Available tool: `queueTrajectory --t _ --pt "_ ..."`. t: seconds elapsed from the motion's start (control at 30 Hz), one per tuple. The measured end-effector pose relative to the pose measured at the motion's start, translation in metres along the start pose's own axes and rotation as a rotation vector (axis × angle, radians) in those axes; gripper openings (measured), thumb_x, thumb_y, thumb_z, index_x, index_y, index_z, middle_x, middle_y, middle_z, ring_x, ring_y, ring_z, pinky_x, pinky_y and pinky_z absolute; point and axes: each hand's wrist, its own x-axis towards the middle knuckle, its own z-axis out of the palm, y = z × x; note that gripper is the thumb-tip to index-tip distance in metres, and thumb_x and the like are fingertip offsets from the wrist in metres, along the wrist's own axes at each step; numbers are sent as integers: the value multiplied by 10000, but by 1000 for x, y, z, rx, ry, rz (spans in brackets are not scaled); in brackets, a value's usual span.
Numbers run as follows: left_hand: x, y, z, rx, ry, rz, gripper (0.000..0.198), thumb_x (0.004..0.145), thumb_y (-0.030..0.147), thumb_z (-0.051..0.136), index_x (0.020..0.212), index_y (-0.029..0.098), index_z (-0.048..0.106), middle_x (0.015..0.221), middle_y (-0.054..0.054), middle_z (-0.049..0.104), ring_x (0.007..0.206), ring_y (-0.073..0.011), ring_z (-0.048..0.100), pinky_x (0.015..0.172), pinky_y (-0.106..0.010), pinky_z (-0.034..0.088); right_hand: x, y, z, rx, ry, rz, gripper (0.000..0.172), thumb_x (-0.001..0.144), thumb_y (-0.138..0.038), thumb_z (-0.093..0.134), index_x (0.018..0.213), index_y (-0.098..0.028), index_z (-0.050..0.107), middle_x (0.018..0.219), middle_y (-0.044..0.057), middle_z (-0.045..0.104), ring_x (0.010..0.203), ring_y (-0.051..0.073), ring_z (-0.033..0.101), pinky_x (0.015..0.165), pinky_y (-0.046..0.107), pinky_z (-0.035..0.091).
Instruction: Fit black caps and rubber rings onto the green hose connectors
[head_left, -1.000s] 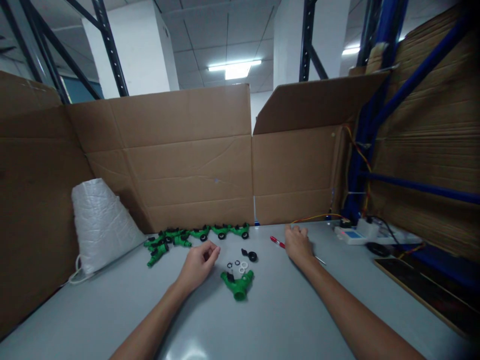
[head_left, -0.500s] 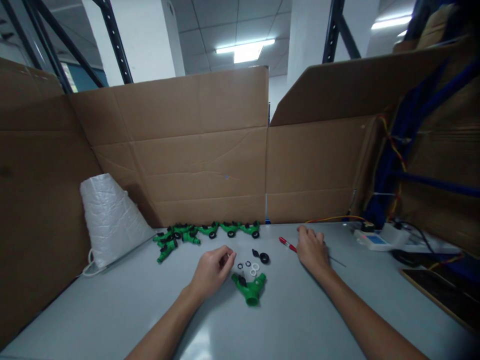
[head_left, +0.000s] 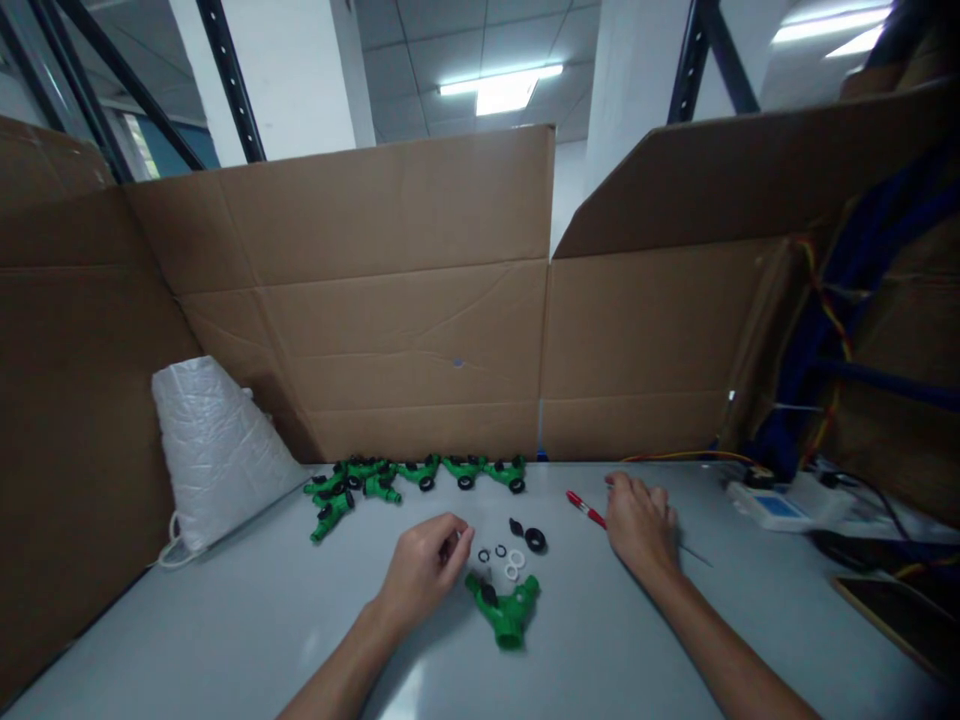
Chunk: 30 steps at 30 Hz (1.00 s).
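Note:
My left hand [head_left: 427, 562] hovers just left of a green Y-shaped pipe fitting [head_left: 510, 612], thumb and fingers pinched together; whatever they hold is hidden. Several small parts lie behind that fitting: black O-rings [head_left: 484, 555], white rings [head_left: 517, 558], a thick black ring [head_left: 535, 540] and a small black part [head_left: 516, 525]. Farther right, my right hand [head_left: 641, 525] is lowered to the table with its fingers curled and the fingertips hidden. A red-and-white pen-like tool [head_left: 585, 508] reaches its left side. From its right side a thin metal rod [head_left: 696, 555] sticks out.
Several green fittings [head_left: 464, 470] with black parts stand along the back of the grey table [head_left: 247, 620]. A white padded bag [head_left: 225, 460] leans at left. Cardboard walls [head_left: 405, 330] enclose the table. A power strip [head_left: 772, 505] with wires and a dark flat panel [head_left: 900, 620] are at right.
The camera view has shifted a little, so the table things appear slightly lower. Both hands stay in nearly the same place over the table.

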Motion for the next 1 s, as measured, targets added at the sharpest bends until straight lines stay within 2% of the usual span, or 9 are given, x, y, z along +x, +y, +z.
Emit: queueTrajectory --t 0.23,0.47,0.57,0.7,0.87,1.0 --pt "0 0 -3 36 -22 23 307 1070 396 478 893 209 646 735 -21 599 666 -171 545 681 -291 410 8 6 5 109 -19 45 339 1056 -217 423 1317 -231 640 1198 126 703 1116 297 602 872 400 361" --pt "1 -2 -3 61 -9 26 303 1069 385 477 889 212 650 745 -35 598 675 -178 558 668 -299 419 12 14 -12 -46 -77 -11 313 1029 -324 540 1315 -234 630 1245 157 675 1129 341 580 902 449 368" --pt "3 -3 -3 80 11 28 296 1064 376 486 870 214 640 735 -39 594 679 -180 559 661 -300 423 10 14 -21 -115 -95 -49 304 1010 -300 585 1296 -211 629 1244 175 669 1127 341 580 898 452 376" --pt "4 -4 -2 76 33 67 284 1060 350 499 851 215 637 731 -40 602 675 -174 560 643 -287 430 5 12 -30 -165 -161 -51 243 1032 -238 533 1243 -183 641 1210 184 674 1106 330 606 861 431 391" --pt "2 -4 -2 98 70 172 231 1064 270 498 875 205 614 736 -19 588 659 -152 559 628 -260 426 3 12 -35 -172 -201 -68 242 1054 -189 463 1218 -157 640 1196 192 671 1102 318 624 836 411 397" --pt "1 -5 -4 112 77 174 197 1060 248 511 893 204 607 742 -13 582 663 -151 558 645 -259 433 3 13 -36 -158 -208 -67 234 1041 -184 490 1213 -172 647 1188 192 670 1100 315 628 835 387 394"
